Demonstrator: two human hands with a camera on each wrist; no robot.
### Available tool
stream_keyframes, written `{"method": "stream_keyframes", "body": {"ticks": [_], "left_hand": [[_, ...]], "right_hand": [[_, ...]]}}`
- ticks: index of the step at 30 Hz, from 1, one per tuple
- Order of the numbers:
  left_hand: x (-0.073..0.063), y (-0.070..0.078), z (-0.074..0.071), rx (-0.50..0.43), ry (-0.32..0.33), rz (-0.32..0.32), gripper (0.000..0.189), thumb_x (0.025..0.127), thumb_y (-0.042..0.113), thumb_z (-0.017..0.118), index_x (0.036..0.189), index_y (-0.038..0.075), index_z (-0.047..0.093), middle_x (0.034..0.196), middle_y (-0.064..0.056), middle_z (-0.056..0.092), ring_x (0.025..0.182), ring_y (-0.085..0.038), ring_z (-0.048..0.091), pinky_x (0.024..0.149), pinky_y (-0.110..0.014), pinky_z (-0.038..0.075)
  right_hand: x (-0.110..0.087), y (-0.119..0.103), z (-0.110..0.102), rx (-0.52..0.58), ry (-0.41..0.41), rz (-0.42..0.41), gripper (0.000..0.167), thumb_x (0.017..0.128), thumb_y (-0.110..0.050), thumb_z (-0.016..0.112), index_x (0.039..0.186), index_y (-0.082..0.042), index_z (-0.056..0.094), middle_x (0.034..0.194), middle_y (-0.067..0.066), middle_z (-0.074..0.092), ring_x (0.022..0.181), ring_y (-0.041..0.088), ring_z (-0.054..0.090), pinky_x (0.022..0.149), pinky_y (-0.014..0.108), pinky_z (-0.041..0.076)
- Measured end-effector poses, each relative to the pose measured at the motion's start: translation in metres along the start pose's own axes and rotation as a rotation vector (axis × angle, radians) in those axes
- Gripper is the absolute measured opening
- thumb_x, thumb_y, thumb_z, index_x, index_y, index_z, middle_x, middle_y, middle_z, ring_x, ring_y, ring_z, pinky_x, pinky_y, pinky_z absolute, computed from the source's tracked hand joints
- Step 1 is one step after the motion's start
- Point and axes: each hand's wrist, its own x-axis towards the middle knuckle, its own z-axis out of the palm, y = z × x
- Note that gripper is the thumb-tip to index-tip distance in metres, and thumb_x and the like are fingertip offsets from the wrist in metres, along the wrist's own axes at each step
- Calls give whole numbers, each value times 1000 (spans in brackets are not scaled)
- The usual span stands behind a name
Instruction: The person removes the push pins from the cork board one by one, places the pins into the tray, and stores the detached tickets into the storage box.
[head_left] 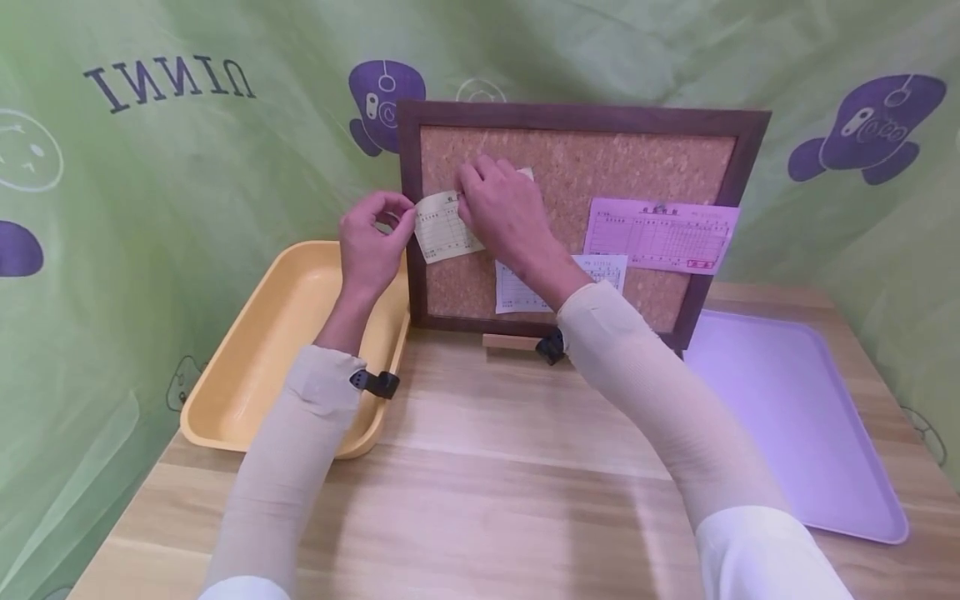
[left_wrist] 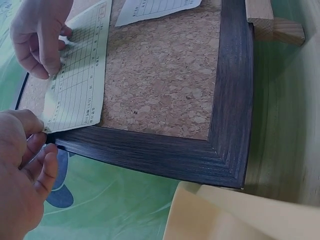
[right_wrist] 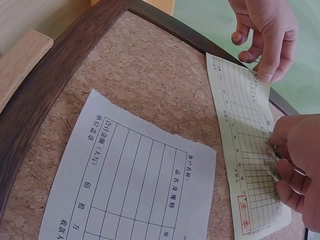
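Note:
A pale yellow receipt slip [head_left: 442,235] lies against the left part of a dark-framed corkboard [head_left: 573,162]. My left hand [head_left: 373,246] pinches the slip's upper left corner between thumb and forefinger, beside the frame. At the slip's top edge, my right hand [head_left: 506,207] has its fingers curled against the paper. In the right wrist view, a small shiny pushpin [right_wrist: 274,176] shows partly between those fingertips. The right hand hides much of the slip in the head view. Below it on the cork is a white receipt slip [right_wrist: 135,175], partly behind my right wrist.
A pink receipt slip [head_left: 637,237] hangs at the board's right side, overlapping the frame. A yellow tray [head_left: 255,350] stands left of the board, a purple tray [head_left: 787,408] on the right. A wooden support [head_left: 510,342] juts out beneath the board onto the table [head_left: 495,467].

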Motion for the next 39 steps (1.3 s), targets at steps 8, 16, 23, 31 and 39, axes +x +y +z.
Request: {"method": "stream_keyframes", "body": {"ticks": [8,16,23,31,39], "left_hand": [[-3,0,0,6,-12,0,11,93,11,73,95,0,75,88,-10,71,75,-13,62,66,-21,50],[-2,0,-1,-25,-29,-26,11,93,10,72,97,0,74,90,-9,72,76,-11,62,67,-20,51],[-2,1,-3,-61,-46,-41,9,93,7,73,95,-2,74,89,-11,71,74,-11,63,66,-20,54],[-1,6,-7,-138,-77,-119,11,93,4,74,98,-6,73,90,-14,70,73,-12,67,64,-20,57],[0,3,-9,-167,-89,-123,14,93,4,74,99,-8,72,89,-14,70,73,-13,67,65,-21,57]], "right_hand": [[-3,2,4,18,34,-14,19,104,-16,53,107,-3,67,101,12,68,81,28,58,66,38,52],[-4,3,4,29,44,-13,19,104,-16,53,107,-4,68,102,12,67,83,27,58,67,37,52],[-5,3,5,36,48,-19,20,104,-16,53,107,-3,67,102,12,66,85,28,58,67,38,53],[-6,4,5,83,47,-49,17,102,-12,54,104,-2,67,97,11,65,80,26,57,66,36,51],[-7,8,7,160,81,-74,12,98,-8,57,99,-4,68,93,8,65,80,24,56,68,35,49]]}}
